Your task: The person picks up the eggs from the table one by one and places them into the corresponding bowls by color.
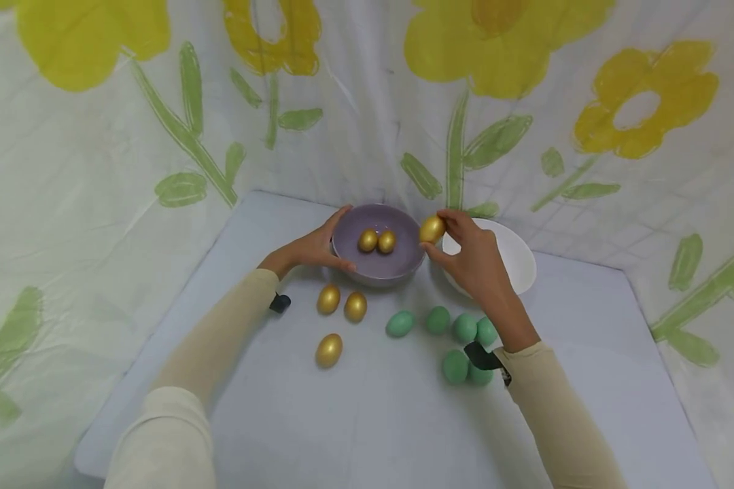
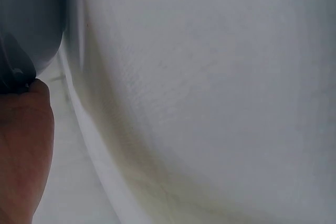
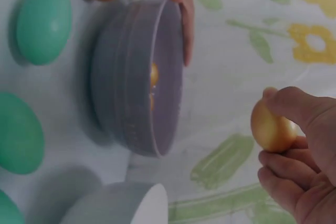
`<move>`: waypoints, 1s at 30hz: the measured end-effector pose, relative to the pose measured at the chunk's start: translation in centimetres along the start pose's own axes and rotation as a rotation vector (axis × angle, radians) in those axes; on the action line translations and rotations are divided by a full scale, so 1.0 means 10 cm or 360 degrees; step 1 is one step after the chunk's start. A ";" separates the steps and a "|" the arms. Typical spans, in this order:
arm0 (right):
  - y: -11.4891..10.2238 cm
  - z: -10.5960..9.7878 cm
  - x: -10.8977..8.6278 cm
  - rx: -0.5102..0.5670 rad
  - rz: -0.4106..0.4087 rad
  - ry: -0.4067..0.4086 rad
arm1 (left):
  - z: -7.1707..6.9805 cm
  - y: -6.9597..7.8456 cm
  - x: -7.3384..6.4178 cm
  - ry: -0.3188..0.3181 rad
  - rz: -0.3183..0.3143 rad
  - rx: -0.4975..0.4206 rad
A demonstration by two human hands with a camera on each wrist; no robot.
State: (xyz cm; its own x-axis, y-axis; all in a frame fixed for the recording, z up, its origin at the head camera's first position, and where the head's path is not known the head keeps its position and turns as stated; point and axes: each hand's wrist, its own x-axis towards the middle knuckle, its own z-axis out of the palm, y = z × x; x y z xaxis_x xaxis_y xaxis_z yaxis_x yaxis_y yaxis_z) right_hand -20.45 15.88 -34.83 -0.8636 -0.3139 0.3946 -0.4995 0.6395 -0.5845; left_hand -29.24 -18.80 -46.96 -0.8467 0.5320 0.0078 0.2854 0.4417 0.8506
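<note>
- Gold colours the egg (image 1: 431, 229) that, in the head view, I pinch between the thumb and fingertips of my right hand (image 1: 474, 261), closed only as far as the shell allows.
- To the left of that hand, just beside the egg, stands the purple bowl (image 1: 406, 261); my left hand (image 1: 312, 246) grips its side, thumb and fingers spread wide around the wall.
- Two gold eggs (image 1: 368, 240) lie in the bowl, between my hands.
- Nearer me than my left hand, three more gold eggs (image 1: 329, 299) lie on the white table (image 1: 281, 421).
- Partly beneath my right hand is a white bowl (image 1: 516, 261); on my side of it lie six green eggs (image 1: 438, 320).
- Beyond both hands hangs a cloth with yellow flowers (image 1: 648, 102).
- From the left wrist, I see part of that hand against the bowl, its fingers mostly hidden.
- From the right wrist, my thumb presses one side of the egg, fingers the other, held well apart from the purple bowl; my left fingers lie along the bowl's far wall.
</note>
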 end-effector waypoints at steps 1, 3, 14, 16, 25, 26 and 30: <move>0.01 0.01 0.06 -0.0004 0.0006 -0.0021 | 0.00 0.00 0.00 0.0001 -0.0001 0.0001; 0.05 0.05 0.17 -0.0043 0.0005 -0.0074 | 0.01 -0.01 -0.01 -0.0002 -0.0008 0.0001; 0.26 0.59 0.50 -0.0479 0.0133 -0.0541 | 0.04 -0.02 -0.04 -0.0001 -0.0013 0.0015; 0.28 0.69 0.51 -0.0579 0.0151 -0.0574 | 0.04 -0.02 -0.03 -0.0001 -0.0012 0.0025; 0.31 0.95 0.56 -0.0807 0.0127 -0.0590 | 0.03 0.00 -0.01 -0.0006 -0.0005 0.0050; 0.31 0.96 0.57 -0.0812 0.0122 -0.0585 | 0.02 0.01 -0.01 -0.0003 0.0001 0.0044; 0.34 1.02 0.61 -0.0812 0.0095 -0.0579 | 0.00 0.02 -0.02 -0.0007 -0.0009 0.0046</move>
State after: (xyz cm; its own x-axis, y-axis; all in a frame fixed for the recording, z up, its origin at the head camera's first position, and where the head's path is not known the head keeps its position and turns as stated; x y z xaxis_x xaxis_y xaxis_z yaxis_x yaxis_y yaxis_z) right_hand -28.11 8.93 -41.63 -0.9019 -0.4287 0.0530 -0.4316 0.8894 -0.1508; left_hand -29.07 -18.83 -46.79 -0.8463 0.5327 0.0007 0.2935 0.4652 0.8351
